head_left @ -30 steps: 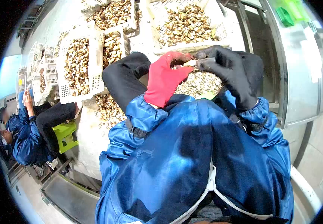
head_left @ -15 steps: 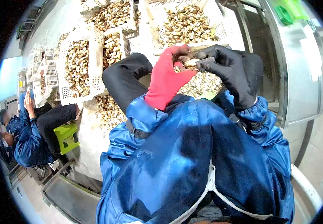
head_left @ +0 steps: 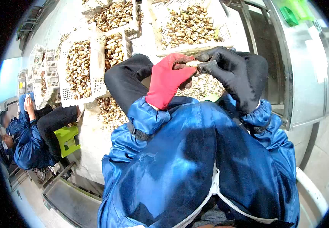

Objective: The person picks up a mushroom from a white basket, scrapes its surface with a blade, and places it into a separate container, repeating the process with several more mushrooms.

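My left hand (head_left: pixel 168 78), in a red glove, is closed round a small dark piece with a pale tip (head_left: pixel 193 64), perhaps a mushroom. My right hand (head_left: pixel 231 72), in a black glove, pinches a small dark flat tool (head_left: pixel 207 66) whose tip meets the pale part. Both hands are close together above a heap of small pale pieces (head_left: pixel 204 85) between my knees. The tool's grip is hidden by my fingers.
White crates (head_left: pixel 187 48) full of brown and pale pieces stand ahead and to the left. A person (head_left: pixel 31 142) in blue sits at the left beside a green stool (head_left: pixel 67 140). A metal-framed cabinet (head_left: pixel 305 87) is at the right.
My left hand's fingers have closed in more round the piece, and the hand has tilted slightly. My right hand has shifted a little, staying near it.
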The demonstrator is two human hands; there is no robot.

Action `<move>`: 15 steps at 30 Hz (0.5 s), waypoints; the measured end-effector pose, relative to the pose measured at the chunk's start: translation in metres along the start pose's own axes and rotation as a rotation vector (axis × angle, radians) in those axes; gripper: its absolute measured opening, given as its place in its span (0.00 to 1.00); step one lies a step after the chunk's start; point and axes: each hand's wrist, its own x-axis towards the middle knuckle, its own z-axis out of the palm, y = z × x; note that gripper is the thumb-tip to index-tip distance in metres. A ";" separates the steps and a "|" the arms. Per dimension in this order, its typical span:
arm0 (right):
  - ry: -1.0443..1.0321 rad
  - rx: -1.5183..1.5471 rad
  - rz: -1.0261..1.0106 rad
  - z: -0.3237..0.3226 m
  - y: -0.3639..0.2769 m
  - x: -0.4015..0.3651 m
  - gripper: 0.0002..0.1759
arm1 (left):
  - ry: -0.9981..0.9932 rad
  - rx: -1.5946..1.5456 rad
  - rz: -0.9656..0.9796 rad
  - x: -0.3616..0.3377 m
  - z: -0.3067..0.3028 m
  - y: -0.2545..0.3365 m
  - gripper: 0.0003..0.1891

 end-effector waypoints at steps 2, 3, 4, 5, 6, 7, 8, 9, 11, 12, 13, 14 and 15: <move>0.006 0.079 0.071 -0.002 0.000 0.000 0.09 | 0.009 0.011 0.031 -0.001 0.000 0.000 0.14; 0.009 0.119 0.106 -0.002 -0.001 0.000 0.09 | 0.003 0.002 0.043 -0.002 -0.001 -0.001 0.14; 0.025 0.070 0.141 -0.002 -0.007 -0.001 0.10 | -0.004 -0.007 0.054 -0.002 -0.002 -0.001 0.14; 0.012 0.085 0.131 -0.005 -0.002 0.000 0.10 | -0.007 -0.015 0.026 -0.003 -0.003 -0.001 0.14; -0.002 0.101 0.121 -0.005 -0.001 0.003 0.10 | -0.010 -0.024 0.000 -0.002 -0.004 0.000 0.13; -0.014 0.117 0.111 -0.003 -0.002 0.005 0.10 | -0.013 -0.032 -0.028 -0.002 -0.005 0.001 0.13; -0.040 0.040 0.126 -0.002 -0.008 0.000 0.09 | -0.001 -0.030 0.029 -0.001 -0.005 -0.001 0.13; -0.038 -0.055 0.094 0.000 -0.013 0.000 0.09 | 0.009 -0.029 0.085 0.001 -0.003 -0.004 0.14; -0.030 -0.249 0.033 0.001 -0.017 -0.002 0.09 | 0.019 -0.008 0.175 0.003 -0.002 -0.010 0.14; 0.005 0.039 0.057 0.003 -0.001 -0.001 0.09 | 0.023 0.013 0.212 0.003 -0.002 -0.013 0.14; 0.006 0.084 0.086 -0.001 0.003 0.001 0.09 | 0.028 0.034 0.249 0.003 -0.003 -0.014 0.14; 0.007 0.128 0.114 -0.008 0.007 0.004 0.09 | 0.031 0.034 0.279 0.002 -0.002 -0.013 0.14; 0.008 0.173 0.143 -0.011 0.008 0.005 0.09 | 0.033 0.033 0.311 -0.001 -0.001 -0.011 0.14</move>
